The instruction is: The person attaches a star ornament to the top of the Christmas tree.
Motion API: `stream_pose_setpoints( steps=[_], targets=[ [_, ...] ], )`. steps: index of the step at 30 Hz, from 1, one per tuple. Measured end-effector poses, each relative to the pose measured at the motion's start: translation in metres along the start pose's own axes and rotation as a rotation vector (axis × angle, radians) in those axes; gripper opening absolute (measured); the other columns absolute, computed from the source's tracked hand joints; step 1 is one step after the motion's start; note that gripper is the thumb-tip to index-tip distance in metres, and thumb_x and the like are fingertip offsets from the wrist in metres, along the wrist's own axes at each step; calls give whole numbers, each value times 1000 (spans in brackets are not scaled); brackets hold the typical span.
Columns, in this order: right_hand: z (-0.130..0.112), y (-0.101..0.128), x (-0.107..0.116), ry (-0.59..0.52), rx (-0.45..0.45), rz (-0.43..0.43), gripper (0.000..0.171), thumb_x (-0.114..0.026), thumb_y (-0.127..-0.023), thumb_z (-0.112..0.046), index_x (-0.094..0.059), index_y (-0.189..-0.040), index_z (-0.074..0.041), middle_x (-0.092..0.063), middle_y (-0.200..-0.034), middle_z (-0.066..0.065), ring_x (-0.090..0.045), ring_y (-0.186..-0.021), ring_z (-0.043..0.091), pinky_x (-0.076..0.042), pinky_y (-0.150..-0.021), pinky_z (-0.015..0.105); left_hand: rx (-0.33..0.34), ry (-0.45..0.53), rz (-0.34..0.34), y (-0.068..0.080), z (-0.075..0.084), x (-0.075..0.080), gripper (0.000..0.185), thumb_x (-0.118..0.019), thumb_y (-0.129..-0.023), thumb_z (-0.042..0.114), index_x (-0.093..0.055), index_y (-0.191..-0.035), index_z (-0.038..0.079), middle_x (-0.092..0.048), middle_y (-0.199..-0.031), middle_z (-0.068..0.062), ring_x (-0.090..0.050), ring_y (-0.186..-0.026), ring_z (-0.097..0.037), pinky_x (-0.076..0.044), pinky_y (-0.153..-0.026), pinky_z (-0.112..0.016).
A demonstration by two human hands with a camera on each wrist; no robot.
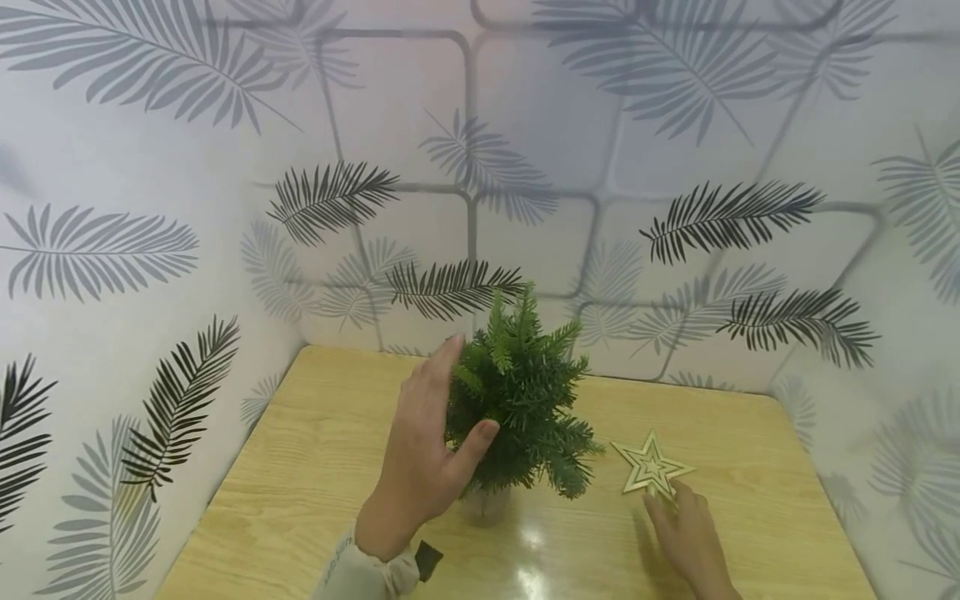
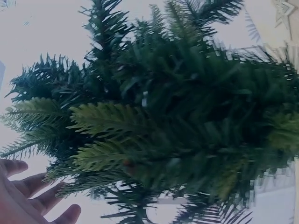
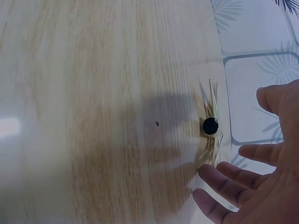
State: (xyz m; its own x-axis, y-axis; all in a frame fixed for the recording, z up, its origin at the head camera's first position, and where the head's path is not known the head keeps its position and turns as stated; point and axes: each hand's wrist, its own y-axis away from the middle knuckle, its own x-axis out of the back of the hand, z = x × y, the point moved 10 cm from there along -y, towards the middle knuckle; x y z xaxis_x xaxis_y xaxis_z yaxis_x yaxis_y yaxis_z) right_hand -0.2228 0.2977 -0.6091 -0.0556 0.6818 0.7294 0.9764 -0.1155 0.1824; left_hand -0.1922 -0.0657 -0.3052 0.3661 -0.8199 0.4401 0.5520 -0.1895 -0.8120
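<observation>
A small artificial Christmas tree [image 1: 525, 400] stands upright on the table, its base [image 1: 486, 503] partly in shadow under the branches. Beside its left side is my left hand [image 1: 423, 450], fingers extended and thumb in front of the greenery. Branches [image 2: 177, 116] fill the left wrist view, with the fingers of that hand [image 2: 35, 196] at the lower left. To the right of the tree is a gold star topper [image 1: 651, 467]. My right hand [image 1: 692, 537] is by its lower points, fingers spread. The right wrist view shows the topper's dark round end [image 3: 210, 126] close to the fingertips.
A light wooden table [image 1: 315, 433] carries everything. Leaf-patterned walls [image 1: 540, 125] rise behind it and at both sides. A small dark piece [image 1: 428, 560] is on the table by the left sleeve [image 1: 367, 575].
</observation>
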Motion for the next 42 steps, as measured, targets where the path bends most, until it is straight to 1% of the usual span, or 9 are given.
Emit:
stream_pose_setpoints(
  steps=[4,8,12,18,23,27,31,36,42],
  targets=[
    [4,-3,1,-32,-20,12,83,-44,-109,-50,-23,-153,17,-30,-144,44,-35,-133,63,-34,-106,74,-12,35,51,-11,1,8,75,-39,-108,57,-45,-151,-5,-46,-156,-18,-44,-144,-35,-34,-118,-53],
    [12,-8,3,-41,-46,37,79,-49,-109,-44,-26,-152,18,-32,-142,45,-38,-131,62,-37,-105,73,-30,56,76,-20,4,12,72,-41,-108,56,-47,-150,-3,-49,-154,-18,-46,-142,-36,-34,-118,-53],
    [16,-11,6,-39,-54,54,74,-52,-108,-38,-28,-149,20,-34,-139,46,-40,-128,62,-40,-102,72,-39,68,73,-26,7,12,71,-43,-108,55,-49,-149,-2,-52,-151,-17,-48,-140,-37,-34,-117,-52],
    [19,-15,7,-36,-53,51,78,-54,-107,-41,-29,-148,20,-36,-138,45,-41,-127,62,-39,-102,72,-55,87,69,-35,12,12,68,-46,-107,54,-52,-147,-1,-57,-146,-15,-52,-136,-34,-37,-115,-50],
    [21,-18,7,13,-79,99,79,-61,-103,-45,-38,-145,17,-44,-131,43,-47,-119,58,-43,-94,71,-59,89,61,-43,17,8,65,-49,-107,52,-55,-144,-2,-60,-143,-16,-54,-135,-31,-40,-113,-51],
    [21,-18,7,58,-103,149,79,-64,-99,-50,-44,-141,14,-45,-131,41,-46,-119,58,-39,-92,73,-39,72,69,-49,19,7,60,-52,-107,48,-59,-140,-1,-62,-142,-14,-56,-134,-29,-42,-110,-53],
    [22,-16,4,58,-129,187,80,-66,-97,-53,-45,-140,12,-45,-131,39,-43,-120,58,-33,-93,73,-44,73,98,-54,23,8,54,-55,-107,43,-62,-136,-1,-65,-137,-14,-60,-129,-29,-44,-109,-51],
    [23,-17,4,57,-139,197,80,-67,-97,-53,-45,-139,11,-47,-126,36,-45,-115,55,-33,-90,70,-58,89,111,-59,28,7,47,-56,-107,38,-64,-133,0,-69,-130,-12,-64,-122,-26,-47,-106,-46],
    [35,-22,1,16,-168,187,73,-72,-93,-51,-50,-131,8,-58,-119,31,-52,-110,51,-31,-90,69,-18,115,119,-60,25,3,41,-62,-102,29,-66,-131,0,-72,-120,-11,-67,-114,-24,-49,-101,-45]
  ],
)
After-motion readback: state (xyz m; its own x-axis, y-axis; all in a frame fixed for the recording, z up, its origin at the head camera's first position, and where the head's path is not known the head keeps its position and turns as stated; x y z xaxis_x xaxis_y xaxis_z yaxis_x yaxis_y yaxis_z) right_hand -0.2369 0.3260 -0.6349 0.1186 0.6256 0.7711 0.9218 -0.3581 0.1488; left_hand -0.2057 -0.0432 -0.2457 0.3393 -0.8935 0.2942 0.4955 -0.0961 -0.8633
